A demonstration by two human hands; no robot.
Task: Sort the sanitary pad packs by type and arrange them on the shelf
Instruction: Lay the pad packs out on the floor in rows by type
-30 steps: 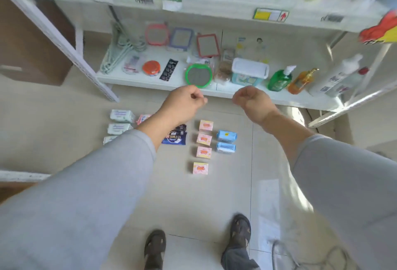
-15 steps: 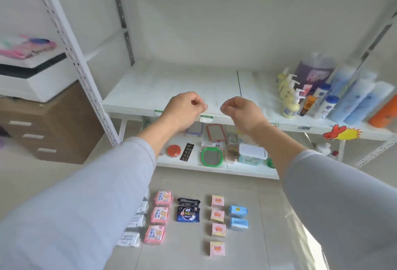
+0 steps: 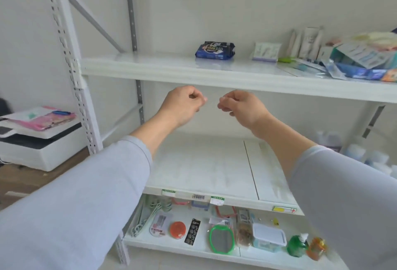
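- Both hands were raised in front of the middle shelf (image 3: 199, 166): my left hand (image 3: 182, 104) and my right hand (image 3: 242, 106) were each curled into a loose fist, knuckles near one another, and neither held anything that I could see.
- One sanitary pad pack (image 3: 215, 50), dark blue, lay on the upper shelf (image 3: 154, 70), well apart from a pale pack (image 3: 267, 51) and the clutter of boxes (image 3: 361, 59) at the right end.
- No other pad packs were in view, so I judged the sorting barely begun.
- To do the step well, I reckoned I should uncurl the fingers, fetch one type at a time, and lay each pack flat beside its own kind, front facing out, starting a row next to the dark blue pack.
- I would keep types in separate rows so they do not mix with the clutter on the right.
- Writing: the dark blue pack showed "350"; the rest of its print was too small to read. The price tags (image 3: 217, 200) on the middle shelf's edge were illegible.
- The bottom shelf (image 3: 171, 248) held a green mirror (image 3: 221, 239), among other items.
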